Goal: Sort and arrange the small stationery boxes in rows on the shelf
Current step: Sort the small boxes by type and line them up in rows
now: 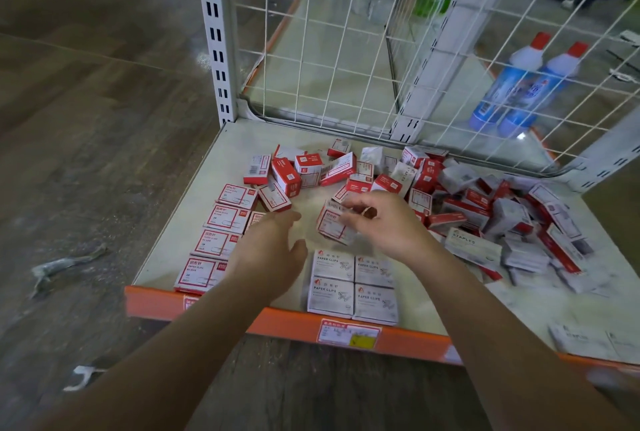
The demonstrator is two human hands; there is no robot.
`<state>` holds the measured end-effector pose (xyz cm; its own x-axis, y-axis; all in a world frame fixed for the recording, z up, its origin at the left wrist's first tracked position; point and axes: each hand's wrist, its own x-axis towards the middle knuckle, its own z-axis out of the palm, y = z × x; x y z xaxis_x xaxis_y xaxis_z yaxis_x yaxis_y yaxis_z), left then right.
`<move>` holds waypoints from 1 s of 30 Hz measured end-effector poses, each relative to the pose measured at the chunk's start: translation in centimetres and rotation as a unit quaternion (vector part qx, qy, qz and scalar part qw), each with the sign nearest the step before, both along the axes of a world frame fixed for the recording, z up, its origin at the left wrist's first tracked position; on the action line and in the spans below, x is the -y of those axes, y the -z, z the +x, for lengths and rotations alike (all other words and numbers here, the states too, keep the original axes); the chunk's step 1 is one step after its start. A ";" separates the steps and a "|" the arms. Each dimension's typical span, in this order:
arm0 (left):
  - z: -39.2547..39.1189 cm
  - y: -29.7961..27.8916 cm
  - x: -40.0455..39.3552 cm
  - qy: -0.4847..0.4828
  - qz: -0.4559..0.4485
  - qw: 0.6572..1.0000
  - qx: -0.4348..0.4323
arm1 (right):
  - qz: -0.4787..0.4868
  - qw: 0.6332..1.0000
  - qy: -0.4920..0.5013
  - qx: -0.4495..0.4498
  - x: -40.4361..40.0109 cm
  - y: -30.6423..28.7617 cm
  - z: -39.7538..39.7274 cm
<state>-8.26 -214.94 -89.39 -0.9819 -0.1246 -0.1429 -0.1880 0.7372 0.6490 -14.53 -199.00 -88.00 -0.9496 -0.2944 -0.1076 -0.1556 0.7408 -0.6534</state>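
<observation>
Small red-and-white stationery boxes lie on a pale shelf (194, 223). A column of red-framed paper clip boxes (216, 243) runs along the left side. Several white paper clip boxes (353, 287) form a neat block at the front edge. A loose heap of boxes (502, 219) fills the right and back. My right hand (384, 223) pinches a small white and red box (332, 223) just above the white block. My left hand (273, 250) hovers with relaxed fingers between the red column and the white block, holding nothing.
A white wire grid (346, 67) walls the back of the shelf, with two blue bottles (512, 88) behind it. A white slotted upright (216, 32) stands at the back left corner. The orange front lip (284, 323) carries a price label (348, 332). Wood-look floor lies left.
</observation>
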 end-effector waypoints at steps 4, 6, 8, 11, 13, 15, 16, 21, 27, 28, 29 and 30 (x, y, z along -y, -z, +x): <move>0.2 -0.1 -0.4 0.010 0.106 0.993 0.042 | 0.011 0.999 -0.030 0.011 -1.0 -0.5 1.1; 0.3 -0.2 -0.5 0.028 0.148 0.986 0.065 | -0.006 0.999 -0.038 0.029 -1.3 -0.8 1.6; 0.5 -0.4 -0.7 0.049 0.164 0.982 0.082 | -0.026 0.998 -0.037 0.044 -1.6 -0.9 2.1; 0.7 -0.4 -1.0 0.060 0.168 0.981 0.077 | -0.056 0.996 -0.029 0.062 -1.8 -0.8 2.4; 0.8 -0.4 -1.1 0.041 0.172 0.982 0.068 | -0.085 0.993 -0.017 0.073 -1.9 -0.8 2.6; 0.7 -0.5 -1.0 0.007 0.198 0.978 0.062 | -0.119 0.990 0.000 0.078 -1.9 -0.7 2.9; 0.7 -0.5 -1.0 -0.012 0.215 0.975 0.063 | -0.133 0.988 0.008 0.081 -2.0 -0.7 3.0; 0.9 -0.7 -1.4 -0.099 0.286 0.950 0.082 | -0.172 0.978 0.024 0.112 -1.9 -0.3 3.7; 1.0 -0.6 -1.9 -0.153 0.323 0.929 0.097 | -0.148 0.981 0.035 0.119 -1.6 -0.3 4.3; 1.1 -0.6 -1.9 -0.153 0.324 0.929 0.095 | -0.138 0.983 0.034 0.115 -1.6 -0.3 4.3; 1.1 -0.7 -2.0 -0.151 0.325 0.929 0.093 | -0.131 0.985 0.034 0.111 -1.6 -0.3 4.3; 1.2 -0.8 -2.0 -0.147 0.324 0.930 0.090 | -0.127 0.986 0.031 0.107 -1.6 -0.3 4.4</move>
